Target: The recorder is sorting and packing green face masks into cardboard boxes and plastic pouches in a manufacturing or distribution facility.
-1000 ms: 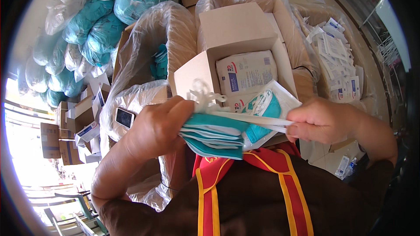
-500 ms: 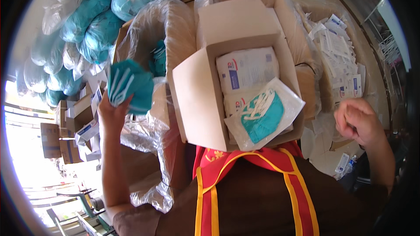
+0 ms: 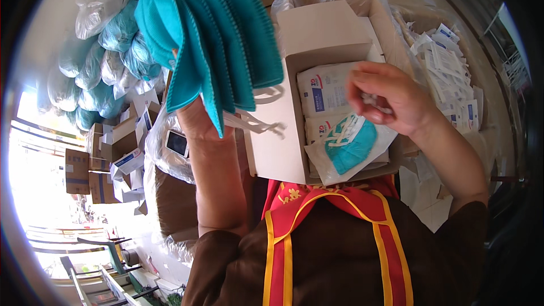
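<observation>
My left hand (image 3: 199, 120) is raised at the left, closed around several teal folded face masks (image 3: 212, 39) that fan out above it. Their white straps dangle to the right. Over the open cardboard box (image 3: 271, 127) my right hand (image 3: 391, 97) is closed, fingers curled, with a small whitish bit showing between them that I cannot make out. Just below it, a clear pouch (image 3: 377, 146) holding teal masks lies tilted on top in the box. White printed packets (image 3: 324, 89) sit beneath and behind the pouch.
A plastic-lined carton (image 3: 377, 20) stands behind the box. To its right, loose white packets (image 3: 447, 62) fill another lined container. Bagged masks (image 3: 122, 31) pile up at the far left, above cardboard boxes (image 3: 76, 170). A phone (image 3: 177, 144) lies on plastic left of my forearm.
My left hand has swung up and right with the masks, now closer to view. My right hand has come left from beside the box to above it.
</observation>
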`<control>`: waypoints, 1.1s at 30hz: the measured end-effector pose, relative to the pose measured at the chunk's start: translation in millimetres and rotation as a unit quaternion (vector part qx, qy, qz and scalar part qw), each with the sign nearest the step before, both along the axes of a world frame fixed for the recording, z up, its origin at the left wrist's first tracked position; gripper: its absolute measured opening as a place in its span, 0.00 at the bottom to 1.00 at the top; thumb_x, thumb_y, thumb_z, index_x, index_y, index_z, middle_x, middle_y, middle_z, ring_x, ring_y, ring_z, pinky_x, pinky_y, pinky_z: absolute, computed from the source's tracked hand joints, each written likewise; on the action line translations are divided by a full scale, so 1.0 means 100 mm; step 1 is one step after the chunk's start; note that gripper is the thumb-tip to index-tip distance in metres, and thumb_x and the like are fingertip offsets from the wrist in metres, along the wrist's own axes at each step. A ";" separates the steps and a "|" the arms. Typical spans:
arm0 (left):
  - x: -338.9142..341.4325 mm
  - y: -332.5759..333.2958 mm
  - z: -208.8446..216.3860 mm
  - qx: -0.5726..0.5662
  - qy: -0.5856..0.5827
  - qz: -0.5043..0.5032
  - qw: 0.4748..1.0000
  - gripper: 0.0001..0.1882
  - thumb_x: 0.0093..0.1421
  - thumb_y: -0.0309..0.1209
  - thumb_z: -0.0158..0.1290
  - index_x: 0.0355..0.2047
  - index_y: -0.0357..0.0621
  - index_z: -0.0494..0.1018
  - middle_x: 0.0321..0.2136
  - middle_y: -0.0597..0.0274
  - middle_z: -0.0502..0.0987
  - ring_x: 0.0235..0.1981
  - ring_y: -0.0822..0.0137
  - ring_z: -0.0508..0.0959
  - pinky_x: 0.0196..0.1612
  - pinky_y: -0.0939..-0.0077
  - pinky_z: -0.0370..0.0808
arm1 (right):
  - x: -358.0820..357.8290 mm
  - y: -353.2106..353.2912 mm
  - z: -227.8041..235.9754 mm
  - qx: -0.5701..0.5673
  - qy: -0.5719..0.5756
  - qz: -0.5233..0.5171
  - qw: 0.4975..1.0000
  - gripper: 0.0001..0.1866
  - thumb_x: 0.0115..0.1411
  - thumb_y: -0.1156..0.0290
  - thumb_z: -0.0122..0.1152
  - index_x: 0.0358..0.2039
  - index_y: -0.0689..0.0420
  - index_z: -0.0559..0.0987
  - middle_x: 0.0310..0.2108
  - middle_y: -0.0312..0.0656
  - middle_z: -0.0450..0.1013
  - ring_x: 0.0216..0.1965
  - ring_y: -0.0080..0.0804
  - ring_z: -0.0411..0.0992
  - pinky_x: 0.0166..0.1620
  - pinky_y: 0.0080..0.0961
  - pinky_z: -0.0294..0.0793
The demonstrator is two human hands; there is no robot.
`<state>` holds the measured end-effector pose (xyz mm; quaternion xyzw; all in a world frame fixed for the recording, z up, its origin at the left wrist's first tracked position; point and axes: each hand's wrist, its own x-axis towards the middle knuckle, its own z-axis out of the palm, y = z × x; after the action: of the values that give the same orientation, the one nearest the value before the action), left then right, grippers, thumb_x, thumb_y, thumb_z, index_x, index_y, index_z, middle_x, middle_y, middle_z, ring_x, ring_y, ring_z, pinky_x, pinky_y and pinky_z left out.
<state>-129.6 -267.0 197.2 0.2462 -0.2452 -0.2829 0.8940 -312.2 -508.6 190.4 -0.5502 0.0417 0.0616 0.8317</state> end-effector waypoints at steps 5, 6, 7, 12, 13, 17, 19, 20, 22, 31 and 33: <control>-0.31 -0.27 0.19 -0.003 0.033 -0.041 0.999 0.13 0.64 0.37 0.51 0.33 0.38 0.76 0.25 0.56 0.77 0.24 0.63 0.79 0.31 0.68 0.80 | 0.18 0.11 0.04 -0.032 -0.054 0.013 0.998 0.14 0.63 0.68 0.60 0.48 0.57 0.76 0.22 0.28 0.66 0.16 0.10 0.58 0.17 0.09 0.51; -0.36 -0.31 0.21 -0.001 0.038 -0.047 0.998 0.14 0.64 0.37 0.51 0.31 0.38 0.76 0.23 0.57 0.78 0.22 0.64 0.79 0.29 0.69 0.80 | 0.22 0.11 -0.04 -0.029 -0.073 0.017 0.997 0.15 0.62 0.68 0.61 0.49 0.57 0.76 0.22 0.28 0.67 0.17 0.10 0.59 0.17 0.09 0.52; -0.40 -0.34 0.23 0.001 0.042 -0.054 0.998 0.15 0.64 0.37 0.51 0.29 0.38 0.77 0.20 0.57 0.78 0.19 0.65 0.79 0.28 0.70 0.81 | 0.25 0.12 -0.07 -0.027 -0.091 0.020 0.995 0.15 0.62 0.69 0.62 0.49 0.56 0.77 0.22 0.28 0.67 0.17 0.10 0.59 0.18 0.09 0.53; -0.56 -0.45 0.28 -0.009 0.075 -0.071 0.995 0.16 0.63 0.37 0.51 0.28 0.36 0.79 0.17 0.56 0.80 0.14 0.68 0.79 0.21 0.76 0.79 | 0.27 0.23 -0.02 -0.033 -0.086 0.050 0.994 0.21 0.61 0.74 0.62 0.55 0.56 0.72 0.29 0.29 0.71 0.24 0.10 0.65 0.23 0.08 0.60; -0.57 -0.46 0.29 -0.013 0.083 -0.074 0.994 0.16 0.64 0.37 0.51 0.29 0.36 0.79 0.18 0.55 0.80 0.14 0.68 0.79 0.20 0.78 0.79 | 0.27 0.25 0.00 -0.029 -0.092 0.062 0.993 0.23 0.61 0.74 0.63 0.56 0.55 0.72 0.32 0.30 0.73 0.27 0.10 0.68 0.25 0.08 0.64; -0.54 -0.48 0.23 -0.011 0.097 -0.073 0.992 0.14 0.63 0.35 0.51 0.34 0.34 0.78 0.23 0.52 0.81 0.13 0.70 0.78 0.19 0.79 0.78 | 0.26 0.36 0.05 0.042 -0.122 0.065 0.990 0.25 0.59 0.71 0.66 0.56 0.60 0.72 0.43 0.37 0.76 0.43 0.20 0.74 0.44 0.16 0.74; -0.54 -0.49 0.22 -0.006 0.111 -0.071 0.991 0.14 0.63 0.33 0.51 0.35 0.32 0.77 0.25 0.51 0.82 0.13 0.70 0.78 0.18 0.80 0.78 | 0.30 0.32 0.02 0.038 -0.127 0.077 0.988 0.25 0.59 0.72 0.67 0.56 0.61 0.72 0.49 0.40 0.75 0.51 0.23 0.72 0.52 0.20 0.73; -0.54 -0.51 0.21 -0.002 0.115 -0.071 0.991 0.14 0.62 0.33 0.51 0.36 0.32 0.77 0.26 0.51 0.82 0.12 0.70 0.78 0.18 0.80 0.78 | 0.30 0.33 0.01 0.028 -0.142 0.063 0.987 0.24 0.59 0.72 0.67 0.55 0.61 0.72 0.48 0.40 0.75 0.50 0.23 0.73 0.52 0.19 0.73; -0.64 -0.59 0.30 0.021 0.149 -0.015 0.988 0.13 0.62 0.32 0.51 0.36 0.31 0.76 0.25 0.51 0.81 0.12 0.71 0.77 0.16 0.80 0.77 | 0.32 0.36 0.01 0.009 -0.171 0.036 0.985 0.22 0.59 0.71 0.67 0.53 0.62 0.74 0.45 0.38 0.77 0.47 0.22 0.74 0.51 0.18 0.74; -0.53 -0.65 0.17 -0.005 0.153 -0.066 0.986 0.14 0.64 0.32 0.46 0.34 0.33 0.76 0.24 0.53 0.80 0.10 0.74 0.73 0.18 0.82 0.77 | 0.31 0.16 -0.12 -0.021 -0.083 0.102 0.991 0.16 0.57 0.63 0.68 0.40 0.60 0.80 0.32 0.34 0.77 0.24 0.10 0.65 0.24 0.10 0.61; -0.52 -0.61 0.26 0.004 0.139 -0.033 0.990 0.13 0.64 0.32 0.48 0.35 0.33 0.76 0.24 0.54 0.80 0.10 0.74 0.73 0.18 0.82 0.77 | 0.25 0.10 -0.16 -0.015 -0.069 0.093 0.993 0.14 0.56 0.62 0.67 0.37 0.59 0.80 0.30 0.33 0.76 0.21 0.10 0.61 0.21 0.10 0.56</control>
<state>-181.9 -327.8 222.8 0.1998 -0.1260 -0.3446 0.9085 -286.7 -498.5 174.0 -0.5673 -0.0666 0.0999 0.8147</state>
